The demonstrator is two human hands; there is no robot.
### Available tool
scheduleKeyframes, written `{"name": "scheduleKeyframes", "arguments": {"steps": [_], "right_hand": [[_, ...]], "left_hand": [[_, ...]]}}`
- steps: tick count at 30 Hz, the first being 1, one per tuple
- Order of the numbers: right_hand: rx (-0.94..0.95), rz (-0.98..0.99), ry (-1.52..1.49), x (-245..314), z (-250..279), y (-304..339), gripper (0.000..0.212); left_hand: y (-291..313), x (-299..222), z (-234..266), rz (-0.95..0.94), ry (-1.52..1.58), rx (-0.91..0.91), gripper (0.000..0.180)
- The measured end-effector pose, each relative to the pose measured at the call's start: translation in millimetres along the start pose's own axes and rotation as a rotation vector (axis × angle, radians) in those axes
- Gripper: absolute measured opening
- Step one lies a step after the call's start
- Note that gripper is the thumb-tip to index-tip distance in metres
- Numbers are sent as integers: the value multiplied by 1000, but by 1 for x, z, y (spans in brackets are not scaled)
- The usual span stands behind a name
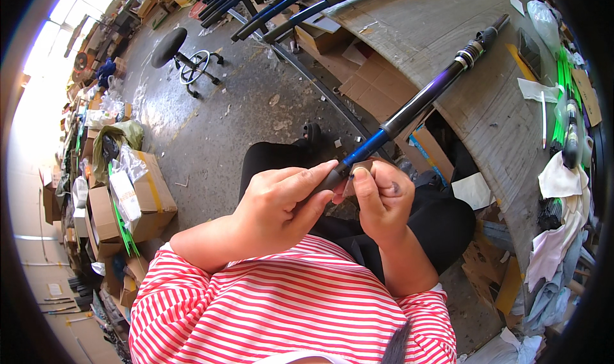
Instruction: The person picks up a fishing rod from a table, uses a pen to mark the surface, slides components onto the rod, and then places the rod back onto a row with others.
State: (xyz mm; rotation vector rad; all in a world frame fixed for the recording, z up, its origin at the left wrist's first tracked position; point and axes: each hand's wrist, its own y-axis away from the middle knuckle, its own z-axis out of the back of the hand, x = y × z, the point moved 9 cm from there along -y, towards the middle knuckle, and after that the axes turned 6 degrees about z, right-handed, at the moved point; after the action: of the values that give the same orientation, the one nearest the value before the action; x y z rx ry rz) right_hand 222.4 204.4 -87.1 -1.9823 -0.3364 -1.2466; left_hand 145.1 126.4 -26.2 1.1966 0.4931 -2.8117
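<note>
A blue and black telescopic fishing rod [419, 103] slants from my lap up to the right, its ringed far end over the wooden table [441, 18]. My left hand [275, 201] is closed round the dark butt end of the rod, with fingers along its top. Right beside it, my right hand [387, 201] pinches a small thin flat piece [350, 186] between thumb and fingers, against the rod's dark end. What that piece is made of I cannot tell; the fingers partly hide it.
Several more rods [300, 12] lie on a rack at the far side. A black stool [170, 48] stands on the floor. Cardboard boxes [153, 191] are piled at left. Cloths [563, 178] and green thin rods [563, 76] lie along the table's right side.
</note>
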Motion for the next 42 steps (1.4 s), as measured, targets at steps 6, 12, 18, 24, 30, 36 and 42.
{"name": "scheduleKeyframes", "arguments": {"steps": [6,12,18,24,30,36,42], "right_hand": [[-18,-62,-52,-2,0,1,17],[-21,-77,-93,-5,1,2,16],[-8,-55,-70,-2,1,0,15],[-20,-50,-60,-1,2,0,16],[-22,-57,-61,-2,2,-1,17],[-18,-47,-75,-3,2,0,17],[-12,-41,-28,1,2,-1,17]], "left_hand": [[2,-7,-1,-62,-148,0,38],[2,-8,-2,-81,-190,17,40],[0,-16,-3,-129,-268,26,46],[1,-18,-6,-151,-331,36,50],[6,-21,-11,-181,-454,50,52],[8,-24,-13,-217,-528,44,52],[14,-29,-17,-308,-631,1,51]]}}
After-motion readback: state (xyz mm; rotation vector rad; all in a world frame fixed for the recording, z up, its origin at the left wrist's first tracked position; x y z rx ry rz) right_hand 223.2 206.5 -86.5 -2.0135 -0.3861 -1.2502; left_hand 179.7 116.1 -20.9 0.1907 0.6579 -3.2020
